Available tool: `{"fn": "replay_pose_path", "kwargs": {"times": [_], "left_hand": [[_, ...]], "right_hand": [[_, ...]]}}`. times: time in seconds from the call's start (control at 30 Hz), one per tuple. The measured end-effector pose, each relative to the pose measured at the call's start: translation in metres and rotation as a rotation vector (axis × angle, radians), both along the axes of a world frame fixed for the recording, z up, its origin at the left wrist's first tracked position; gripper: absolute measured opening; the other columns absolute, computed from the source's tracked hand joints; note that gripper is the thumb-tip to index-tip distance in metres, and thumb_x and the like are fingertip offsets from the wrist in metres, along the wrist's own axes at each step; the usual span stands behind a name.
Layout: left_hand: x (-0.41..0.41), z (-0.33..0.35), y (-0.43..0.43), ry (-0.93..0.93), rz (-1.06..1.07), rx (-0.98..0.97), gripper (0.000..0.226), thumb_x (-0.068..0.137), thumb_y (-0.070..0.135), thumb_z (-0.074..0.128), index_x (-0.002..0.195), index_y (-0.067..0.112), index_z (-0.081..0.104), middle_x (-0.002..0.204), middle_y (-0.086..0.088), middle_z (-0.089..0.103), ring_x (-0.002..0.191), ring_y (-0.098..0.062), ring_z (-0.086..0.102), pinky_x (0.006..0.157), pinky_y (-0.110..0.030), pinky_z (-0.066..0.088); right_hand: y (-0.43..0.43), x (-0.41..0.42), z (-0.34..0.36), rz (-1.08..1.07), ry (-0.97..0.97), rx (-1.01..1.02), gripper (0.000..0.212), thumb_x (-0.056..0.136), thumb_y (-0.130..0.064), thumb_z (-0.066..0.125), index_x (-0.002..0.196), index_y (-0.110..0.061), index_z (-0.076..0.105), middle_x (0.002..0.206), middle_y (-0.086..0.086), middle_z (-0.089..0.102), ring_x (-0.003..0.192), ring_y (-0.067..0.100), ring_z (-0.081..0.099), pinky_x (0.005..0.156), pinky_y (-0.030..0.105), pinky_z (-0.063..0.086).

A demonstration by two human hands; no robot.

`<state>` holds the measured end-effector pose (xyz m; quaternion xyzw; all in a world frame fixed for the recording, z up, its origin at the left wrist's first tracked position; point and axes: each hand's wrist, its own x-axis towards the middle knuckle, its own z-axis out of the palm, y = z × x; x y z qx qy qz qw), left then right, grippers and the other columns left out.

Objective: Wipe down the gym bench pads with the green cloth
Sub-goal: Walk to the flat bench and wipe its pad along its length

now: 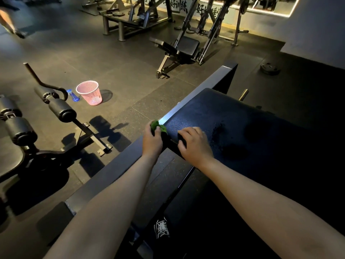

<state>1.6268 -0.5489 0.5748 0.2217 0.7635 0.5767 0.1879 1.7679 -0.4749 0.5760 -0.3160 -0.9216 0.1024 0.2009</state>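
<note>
Everywhere dim: black, perhaps damp bench pad (233,116), green cloth (155,124), speckled floor (130,105).

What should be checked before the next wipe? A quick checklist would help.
1. Cloth held: ok, left hand grips it.
2. Cloth at pad: ok, at its left edge.
3. Pad steadied: ok, right hand holds its corner.
4. Pad wetted: ok, droplets show.
5. Pad's right side clean: cannot tell, too dark.
6. Spray bottle within reach: not ok, on the floor by the basket.
</note>
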Motion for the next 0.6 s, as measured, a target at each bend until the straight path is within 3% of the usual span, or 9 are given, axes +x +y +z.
{"fn": "replay_pose_path", "kwargs": {"times": [0.1,0.2,0.27,0.37,0.43,0.47,0.6], "left_hand": [[0.019,-0.012,0.004,-0.021,0.01,-0.02,0.034,0.107,0.018,0.038,0.138,0.006,0.043,0.122,-0.006,0.054,0.109,-0.019,0.051,0.083,-0.025,0.036],[0.045,-0.022,-0.003,-0.045,0.127,-0.004,0.033,0.102,0.003,0.041,0.135,-0.002,0.041,0.13,-0.022,0.055,0.116,-0.034,0.057,0.09,-0.03,0.04],[0.073,-0.034,-0.008,-0.117,0.171,-0.067,0.032,0.1,0.004,0.041,0.131,-0.001,0.041,0.126,-0.026,0.058,0.112,-0.039,0.059,0.089,-0.036,0.044],[0.119,-0.044,-0.019,-0.272,-0.017,0.018,0.041,0.101,0.029,0.038,0.13,0.001,0.041,0.12,-0.024,0.06,0.108,-0.033,0.059,0.092,-0.04,0.049],[0.127,-0.044,-0.023,-0.253,0.006,0.026,0.02,0.102,0.019,0.039,0.118,0.007,0.042,0.107,-0.016,0.061,0.098,-0.027,0.059,0.081,-0.034,0.053],[0.12,-0.044,-0.021,-0.266,0.076,0.015,0.014,0.103,0.012,0.039,0.116,0.01,0.042,0.108,-0.015,0.062,0.098,-0.029,0.06,0.08,-0.037,0.052],[0.065,-0.02,0.002,-0.202,0.307,-0.009,0.033,0.102,0.014,0.043,0.134,0.008,0.044,0.131,-0.019,0.059,0.116,-0.035,0.057,0.09,-0.034,0.041]], "right_hand": [[-0.001,-0.004,0.001,-0.02,0.005,-0.011,0.034,0.086,-0.025,0.057,0.118,-0.016,0.066,0.116,-0.001,0.062,0.111,0.023,0.05,0.092,0.04,0.037],[-0.006,-0.004,-0.001,-0.048,0.034,0.014,0.033,0.082,-0.025,0.056,0.112,-0.017,0.069,0.111,-0.001,0.063,0.106,0.024,0.053,0.088,0.039,0.038],[-0.008,-0.003,0.0,-0.049,0.04,0.01,0.034,0.082,-0.025,0.054,0.111,-0.018,0.069,0.11,-0.002,0.063,0.106,0.023,0.054,0.088,0.039,0.039],[-0.009,0.002,0.001,-0.023,0.06,0.012,0.034,0.083,-0.024,0.055,0.114,-0.017,0.069,0.113,-0.002,0.064,0.109,0.021,0.054,0.091,0.038,0.041],[-0.008,0.005,0.0,-0.014,0.093,-0.002,0.033,0.083,-0.022,0.056,0.112,-0.017,0.07,0.113,-0.002,0.066,0.11,0.02,0.054,0.092,0.038,0.042],[-0.008,0.005,0.001,-0.02,0.107,-0.013,0.032,0.082,-0.022,0.055,0.11,-0.017,0.071,0.112,-0.002,0.066,0.109,0.02,0.055,0.092,0.038,0.043],[-0.008,0.003,0.0,-0.043,0.125,-0.015,0.032,0.078,-0.022,0.052,0.102,-0.016,0.073,0.106,-0.001,0.069,0.102,0.022,0.058,0.086,0.039,0.046]]}}
